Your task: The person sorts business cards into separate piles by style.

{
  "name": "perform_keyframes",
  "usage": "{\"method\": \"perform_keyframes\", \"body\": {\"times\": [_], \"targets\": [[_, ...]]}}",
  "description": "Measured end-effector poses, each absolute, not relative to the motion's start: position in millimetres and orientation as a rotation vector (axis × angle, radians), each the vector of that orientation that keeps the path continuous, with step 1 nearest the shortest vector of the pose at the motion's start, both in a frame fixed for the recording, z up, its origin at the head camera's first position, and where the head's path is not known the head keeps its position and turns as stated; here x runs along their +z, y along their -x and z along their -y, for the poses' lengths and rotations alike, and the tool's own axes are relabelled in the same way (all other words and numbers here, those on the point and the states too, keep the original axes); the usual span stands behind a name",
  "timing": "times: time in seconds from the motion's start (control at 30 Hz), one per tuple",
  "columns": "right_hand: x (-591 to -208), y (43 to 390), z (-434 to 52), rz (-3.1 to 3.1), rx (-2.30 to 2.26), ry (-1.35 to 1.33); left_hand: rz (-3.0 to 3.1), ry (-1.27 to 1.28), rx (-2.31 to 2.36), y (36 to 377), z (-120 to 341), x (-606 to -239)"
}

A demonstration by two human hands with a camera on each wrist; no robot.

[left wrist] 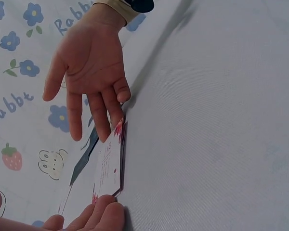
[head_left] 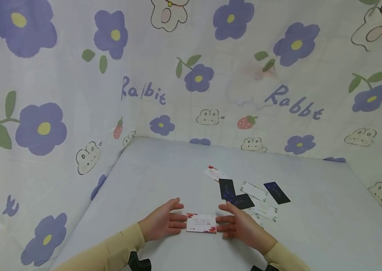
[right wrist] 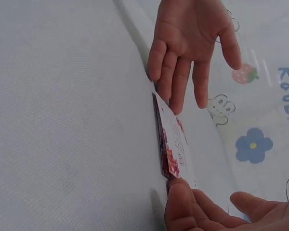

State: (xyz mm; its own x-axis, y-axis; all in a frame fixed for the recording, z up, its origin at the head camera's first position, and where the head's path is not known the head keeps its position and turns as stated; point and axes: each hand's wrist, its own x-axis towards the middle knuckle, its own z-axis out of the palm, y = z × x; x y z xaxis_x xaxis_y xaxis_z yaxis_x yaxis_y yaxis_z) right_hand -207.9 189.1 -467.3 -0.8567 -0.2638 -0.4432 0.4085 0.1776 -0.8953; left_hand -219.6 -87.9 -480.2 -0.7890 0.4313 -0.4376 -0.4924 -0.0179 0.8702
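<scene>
A small stack of business cards, white on top with red flowers printed at two opposite corners, lies flat on the pale grey table, near its front edge and squarely between the two hands. The wrist views show several cards under the top one, their edges lined up.

The left hand rests on the table at the stack's left short edge, fingers straight and loosely spread, fingertips pressed against that edge and thumb lifted clear. The right hand mirrors it on the other side: flat, fingers extended, their tips touching the right short edge, thumb raised. Neither hand curls round the cards; both only push inward on the ends.

Just beyond the right hand, loose cards are scattered: two black cards overlapping at a corner, a third black card further right, white floral-edged cards among them, and another white card behind.

A cloth backdrop printed with purple flowers, rabbits and strawberries surrounds the table.
</scene>
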Motion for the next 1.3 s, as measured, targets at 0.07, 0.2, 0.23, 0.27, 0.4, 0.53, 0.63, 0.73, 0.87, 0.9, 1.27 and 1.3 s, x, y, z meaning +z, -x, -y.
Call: {"method": "perform_keyframes", "body": {"times": [0.07, 0.2, 0.23, 0.27, 0.4, 0.53, 0.63, 0.73, 0.87, 0.9, 1.27, 1.3], "targets": [[-466, 208, -188, -1.964, -1.724, -0.14, -1.625, 0.067, 1.872, 221, 88, -480], [-466, 207, -187, -1.979, -1.72, -0.139, -1.614, 0.072, 1.878, 222, 88, -481], [-465, 207, -187, -1.982, -1.719, -0.139, -1.614, 0.074, 1.879, 222, 88, -481], [-465, 207, -186, -1.986, -1.718, -0.14, -1.616, 0.075, 1.879, 222, 88, -481], [-465, 207, -185, -1.996, -1.712, -0.148, -1.621, 0.08, 1.881, 223, 89, -482], [-465, 207, -184, -1.998, -1.714, -0.159, -1.621, 0.091, 1.889, 223, 88, -483], [-466, 207, -184, -1.989, -1.724, -0.16, -1.616, 0.094, 1.901, 224, 89, -484], [-467, 206, -188, -1.975, -1.742, -0.162, -1.604, 0.081, 1.92, 224, 94, -487], [-471, 202, -201, -1.975, -1.771, -0.197, -1.584, 0.066, 1.952, 223, 105, -490], [-472, 201, -206, -1.974, -1.785, -0.212, -1.584, 0.068, 1.958, 223, 108, -490], [-468, 194, -259, -2.0, -1.862, -0.307, -1.544, 0.076, 2.093, 226, 151, -488], [-468, 193, -262, -2.008, -1.863, -0.317, -1.54, 0.08, 2.102, 227, 153, -489]]}}
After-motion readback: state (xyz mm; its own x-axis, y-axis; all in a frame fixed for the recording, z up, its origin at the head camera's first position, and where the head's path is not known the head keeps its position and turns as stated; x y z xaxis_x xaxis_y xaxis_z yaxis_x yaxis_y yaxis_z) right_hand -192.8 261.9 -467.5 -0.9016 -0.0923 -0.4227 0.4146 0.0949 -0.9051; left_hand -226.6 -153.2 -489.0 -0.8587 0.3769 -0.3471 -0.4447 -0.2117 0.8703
